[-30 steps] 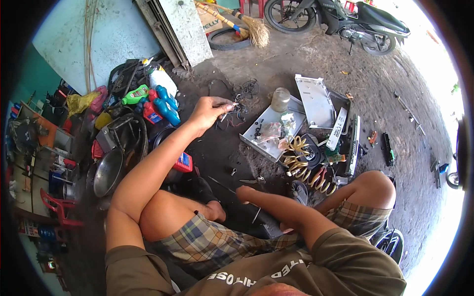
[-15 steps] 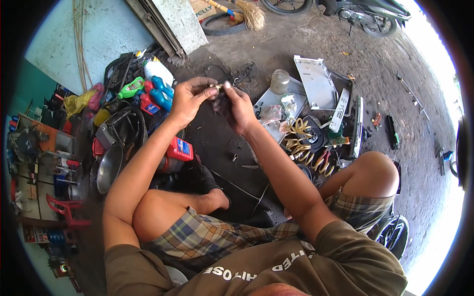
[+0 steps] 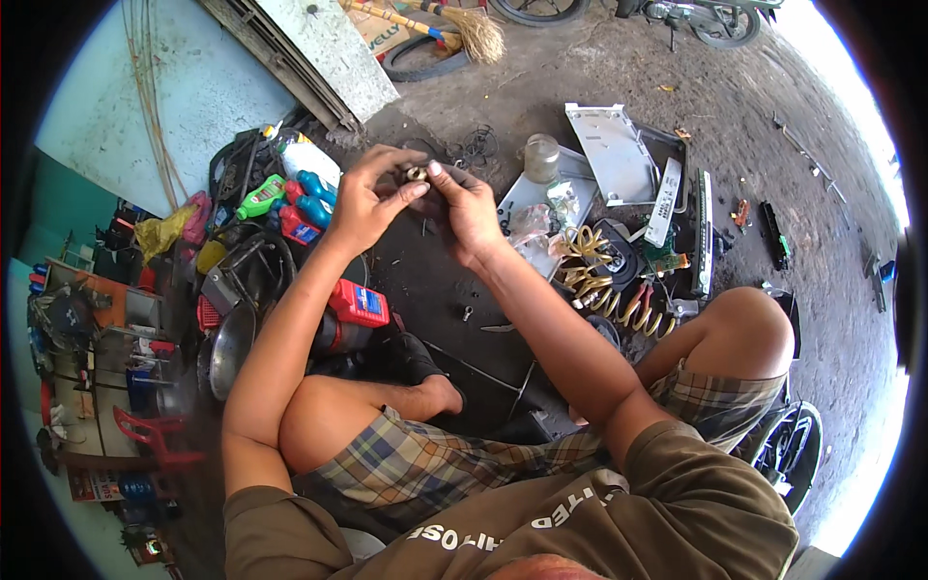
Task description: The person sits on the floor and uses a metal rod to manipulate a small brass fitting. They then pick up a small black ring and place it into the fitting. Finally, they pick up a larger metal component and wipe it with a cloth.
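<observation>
Both hands are raised together over the dark floor, pinching a small brass-coloured metal part [image 3: 418,174]. My left hand [image 3: 372,203] has its thumb against the part from below, with fingers curled above. My right hand [image 3: 462,213] holds it from the other side with its thumb on top; its other fingers are partly hidden in shadow. Beyond them lies tangled black wire [image 3: 478,145]. Below, between my legs, are a long T-handled metal tool [image 3: 518,391] and a small metal piece [image 3: 468,312].
Bottles [image 3: 261,193], a red jug [image 3: 360,303] and a metal pan [image 3: 227,358] crowd the left. At right lie metal casings [image 3: 611,150], a glass jar [image 3: 541,155], coiled hose [image 3: 590,246] and loose parts. A broom [image 3: 478,34] and motorbike [image 3: 706,19] stand at the back.
My right hand has risen from low between my legs to meet my left hand at the small part. My left hand has moved slightly up and leftward in the picture.
</observation>
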The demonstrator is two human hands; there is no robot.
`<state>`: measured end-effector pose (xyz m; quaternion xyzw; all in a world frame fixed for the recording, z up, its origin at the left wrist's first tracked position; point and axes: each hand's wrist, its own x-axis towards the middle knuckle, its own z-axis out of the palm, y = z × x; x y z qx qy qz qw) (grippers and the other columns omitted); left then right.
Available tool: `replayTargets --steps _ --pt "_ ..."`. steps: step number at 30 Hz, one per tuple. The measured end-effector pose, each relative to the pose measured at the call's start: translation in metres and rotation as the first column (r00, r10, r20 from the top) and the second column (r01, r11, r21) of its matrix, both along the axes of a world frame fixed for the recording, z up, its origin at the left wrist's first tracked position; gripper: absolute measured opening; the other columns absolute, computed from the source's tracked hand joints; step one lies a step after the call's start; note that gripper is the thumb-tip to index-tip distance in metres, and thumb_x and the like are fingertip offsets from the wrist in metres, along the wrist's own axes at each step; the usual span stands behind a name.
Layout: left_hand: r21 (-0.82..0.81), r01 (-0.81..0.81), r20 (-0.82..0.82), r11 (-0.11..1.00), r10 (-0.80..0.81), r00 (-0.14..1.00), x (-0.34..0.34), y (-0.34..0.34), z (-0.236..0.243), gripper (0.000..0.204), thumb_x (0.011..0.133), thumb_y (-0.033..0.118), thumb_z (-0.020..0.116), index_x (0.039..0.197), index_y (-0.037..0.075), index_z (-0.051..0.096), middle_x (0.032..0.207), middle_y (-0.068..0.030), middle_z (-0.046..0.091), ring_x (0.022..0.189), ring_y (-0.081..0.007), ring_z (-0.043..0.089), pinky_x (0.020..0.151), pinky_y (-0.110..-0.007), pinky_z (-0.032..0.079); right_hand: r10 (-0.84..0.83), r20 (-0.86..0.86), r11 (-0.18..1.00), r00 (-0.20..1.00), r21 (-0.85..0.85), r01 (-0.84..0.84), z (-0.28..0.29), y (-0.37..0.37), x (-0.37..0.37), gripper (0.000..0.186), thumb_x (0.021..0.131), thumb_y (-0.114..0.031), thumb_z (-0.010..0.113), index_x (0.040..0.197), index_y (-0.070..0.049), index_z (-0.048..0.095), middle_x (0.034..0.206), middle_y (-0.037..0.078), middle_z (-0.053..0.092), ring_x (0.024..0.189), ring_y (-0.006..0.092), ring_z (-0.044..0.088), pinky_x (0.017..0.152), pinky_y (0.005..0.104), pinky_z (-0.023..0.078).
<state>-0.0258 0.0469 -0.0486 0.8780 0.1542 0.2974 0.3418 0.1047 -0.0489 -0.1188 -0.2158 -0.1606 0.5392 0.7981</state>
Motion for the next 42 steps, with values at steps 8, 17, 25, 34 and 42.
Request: replayTargets --steps 8,17,25,34,42 --pt "0.030 -0.067 -0.006 0.997 0.067 0.998 -0.003 -0.005 0.016 0.027 0.089 0.006 0.086 0.114 0.003 0.078 0.120 -0.0040 0.063 0.107 -0.0116 0.066 0.078 -0.027 0.059 0.076 0.004 0.996 0.997 0.044 -0.077 0.014 -0.005 0.005 0.030 0.109 -0.021 0.065 0.123 0.004 0.068 0.115 0.013 0.075 0.105 0.0197 0.073 0.094 0.0350 0.061" --pt "0.159 -0.111 0.059 0.981 0.102 0.993 0.001 -0.012 0.023 0.036 0.084 0.005 0.088 0.119 0.004 0.078 0.113 -0.0054 0.066 0.099 -0.0113 0.068 0.074 -0.025 0.059 0.118 -0.045 0.993 0.992 0.009 -0.118 0.024 -0.009 0.007 0.027 0.111 -0.020 0.060 0.124 0.002 0.068 0.115 0.011 0.075 0.104 0.0191 0.073 0.095 0.0348 0.060" --pt "0.317 -0.086 0.068 0.945 0.068 0.995 -0.004 -0.007 0.021 0.035 0.084 0.009 0.089 0.117 0.004 0.077 0.114 -0.0060 0.067 0.099 -0.0136 0.069 0.076 -0.028 0.061 0.135 -0.091 0.990 0.987 0.044 -0.132 0.026 -0.007 0.004 0.025 0.111 -0.019 0.060 0.123 0.001 0.068 0.114 0.009 0.074 0.103 0.0181 0.073 0.095 0.0349 0.059" --pt "0.360 -0.075 0.118 0.930 0.034 0.992 0.000 -0.013 0.025 0.027 0.083 0.009 0.090 0.105 0.001 0.076 0.107 -0.0071 0.068 0.095 -0.0149 0.070 0.069 -0.028 0.062 0.093 -0.094 0.995 0.991 0.032 -0.091 0.032 -0.009 0.002 0.023 0.111 -0.018 0.060 0.122 0.001 0.068 0.112 0.008 0.074 0.099 0.0173 0.071 0.091 0.0345 0.059" --pt "0.371 -0.127 0.076 0.920 0.106 0.991 0.009 -0.016 0.026 0.024 0.083 0.007 0.089 0.103 0.001 0.077 0.103 -0.0069 0.070 0.092 -0.0163 0.072 0.068 -0.029 0.062 0.054 -0.091 0.998 0.994 -0.004 -0.055 0.026 -0.005 0.001 0.023 0.110 -0.018 0.062 0.122 0.001 0.068 0.110 0.008 0.073 0.098 0.0171 0.071 0.088 0.0345 0.058"
